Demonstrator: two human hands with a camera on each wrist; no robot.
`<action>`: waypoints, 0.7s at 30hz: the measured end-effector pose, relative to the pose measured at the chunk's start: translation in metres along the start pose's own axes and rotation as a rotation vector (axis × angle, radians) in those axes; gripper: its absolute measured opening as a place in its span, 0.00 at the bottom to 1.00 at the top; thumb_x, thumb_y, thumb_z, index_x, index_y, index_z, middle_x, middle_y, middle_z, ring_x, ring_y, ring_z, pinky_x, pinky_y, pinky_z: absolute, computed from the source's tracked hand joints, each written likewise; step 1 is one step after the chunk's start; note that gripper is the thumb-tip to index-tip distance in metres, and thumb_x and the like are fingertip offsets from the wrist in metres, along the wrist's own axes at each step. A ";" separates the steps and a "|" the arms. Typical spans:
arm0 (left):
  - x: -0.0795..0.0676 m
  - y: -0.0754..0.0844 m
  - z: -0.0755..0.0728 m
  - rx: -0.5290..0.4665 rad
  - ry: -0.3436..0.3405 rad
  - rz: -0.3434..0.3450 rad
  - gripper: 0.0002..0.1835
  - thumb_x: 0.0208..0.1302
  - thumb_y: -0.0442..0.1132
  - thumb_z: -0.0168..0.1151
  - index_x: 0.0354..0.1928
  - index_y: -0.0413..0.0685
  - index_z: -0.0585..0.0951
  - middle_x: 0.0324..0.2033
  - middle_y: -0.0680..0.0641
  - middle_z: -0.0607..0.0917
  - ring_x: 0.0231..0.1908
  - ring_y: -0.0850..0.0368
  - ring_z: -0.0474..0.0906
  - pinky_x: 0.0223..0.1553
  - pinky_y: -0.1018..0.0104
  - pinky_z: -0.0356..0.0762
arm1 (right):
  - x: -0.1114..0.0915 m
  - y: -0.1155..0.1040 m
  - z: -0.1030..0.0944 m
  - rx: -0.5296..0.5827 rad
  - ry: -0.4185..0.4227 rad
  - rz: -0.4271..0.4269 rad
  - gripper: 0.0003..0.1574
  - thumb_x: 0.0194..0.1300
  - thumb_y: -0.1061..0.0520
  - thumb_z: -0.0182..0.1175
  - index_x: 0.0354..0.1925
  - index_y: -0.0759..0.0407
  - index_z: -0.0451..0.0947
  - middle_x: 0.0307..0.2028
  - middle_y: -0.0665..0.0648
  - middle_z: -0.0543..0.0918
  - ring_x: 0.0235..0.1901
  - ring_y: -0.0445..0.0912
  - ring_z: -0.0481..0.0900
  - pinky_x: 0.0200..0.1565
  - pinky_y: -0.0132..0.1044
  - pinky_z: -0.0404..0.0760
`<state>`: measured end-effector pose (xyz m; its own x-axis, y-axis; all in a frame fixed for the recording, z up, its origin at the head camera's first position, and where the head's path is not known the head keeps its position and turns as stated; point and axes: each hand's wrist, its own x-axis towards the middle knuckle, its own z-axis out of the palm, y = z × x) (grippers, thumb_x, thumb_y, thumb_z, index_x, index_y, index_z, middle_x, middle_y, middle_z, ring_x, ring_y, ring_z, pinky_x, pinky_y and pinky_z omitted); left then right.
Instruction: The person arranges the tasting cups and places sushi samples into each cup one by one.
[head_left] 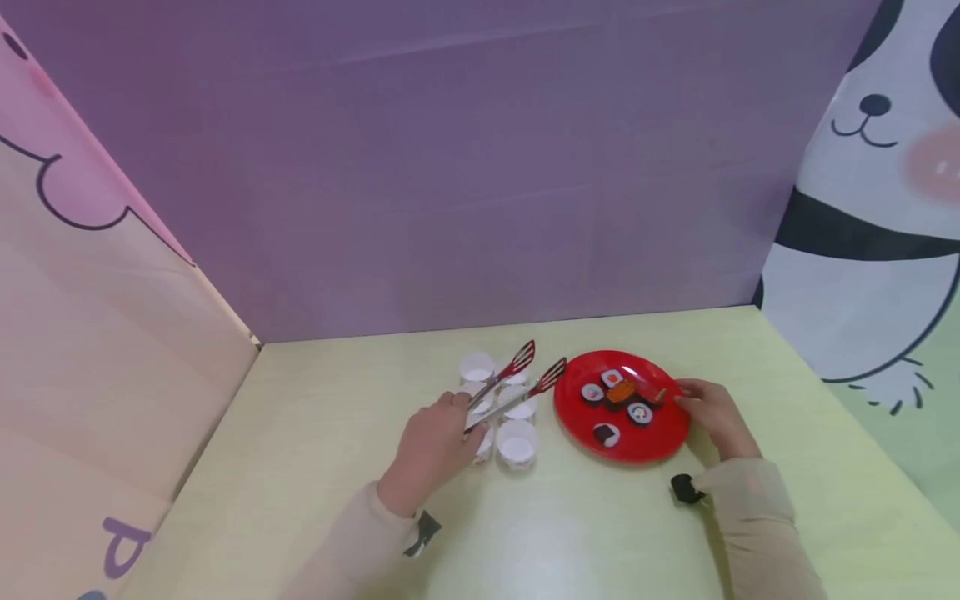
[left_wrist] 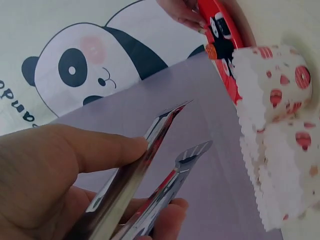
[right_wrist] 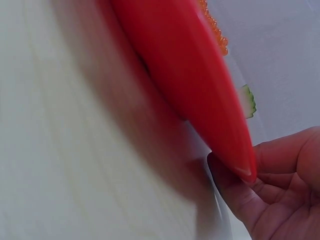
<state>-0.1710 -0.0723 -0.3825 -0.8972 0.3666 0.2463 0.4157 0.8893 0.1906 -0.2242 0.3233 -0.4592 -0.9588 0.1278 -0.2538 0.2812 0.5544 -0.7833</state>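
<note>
My left hand (head_left: 435, 446) grips a pair of metal tongs (left_wrist: 122, 197) between thumb and fingers. Their two arms are spread, and the red slotted tips (head_left: 520, 360) hang over the paper cups, pointing toward the plate with nothing between them. On the right, a round red plate (head_left: 645, 442) carries several sushi pieces: rolls (head_left: 640, 413), one topped with orange roe (head_left: 620, 391), and a white rice ball (head_left: 606, 434) with a dark band. My right hand (head_left: 711, 412) pinches the plate's right rim; the right wrist view shows the thumb (right_wrist: 227, 182) beneath it.
Several white paper cups (head_left: 517, 442) with scalloped edges and red prints stand in two columns left of the plate. A purple backdrop (head_left: 480, 208) rises behind the table (head_left: 315, 417). Printed panels flank both sides, a panda (head_left: 862, 317) on the right one.
</note>
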 end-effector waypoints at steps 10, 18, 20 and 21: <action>0.004 0.019 0.009 -0.009 -0.095 0.049 0.19 0.59 0.49 0.62 0.40 0.38 0.77 0.23 0.50 0.72 0.17 0.58 0.65 0.18 0.68 0.64 | -0.001 0.000 0.000 -0.022 0.021 -0.039 0.28 0.70 0.61 0.44 0.63 0.77 0.59 0.58 0.78 0.65 0.55 0.67 0.66 0.56 0.57 0.68; 0.011 0.030 0.020 -0.050 -0.126 0.087 0.16 0.58 0.50 0.63 0.35 0.43 0.78 0.21 0.53 0.72 0.18 0.61 0.65 0.18 0.71 0.63 | -0.001 -0.001 -0.001 -0.012 0.010 -0.017 0.29 0.71 0.60 0.43 0.64 0.76 0.58 0.59 0.77 0.64 0.56 0.67 0.65 0.57 0.57 0.68; 0.012 0.032 0.022 -0.056 -0.132 0.095 0.15 0.58 0.50 0.63 0.34 0.45 0.78 0.21 0.54 0.72 0.18 0.61 0.65 0.18 0.71 0.63 | 0.000 -0.001 -0.001 -0.006 0.009 -0.012 0.29 0.71 0.60 0.44 0.64 0.76 0.57 0.59 0.77 0.64 0.56 0.67 0.65 0.57 0.57 0.68; 0.013 0.033 0.023 -0.056 -0.132 0.103 0.14 0.58 0.49 0.63 0.34 0.45 0.78 0.20 0.54 0.72 0.18 0.61 0.65 0.18 0.71 0.63 | 0.000 -0.001 0.000 -0.007 0.011 -0.016 0.29 0.71 0.61 0.44 0.64 0.76 0.58 0.59 0.77 0.65 0.56 0.67 0.65 0.56 0.57 0.68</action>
<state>-0.1723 -0.0319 -0.3952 -0.8597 0.4910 0.1412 0.5108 0.8300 0.2241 -0.2244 0.3230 -0.4579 -0.9636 0.1281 -0.2348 0.2656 0.5624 -0.7830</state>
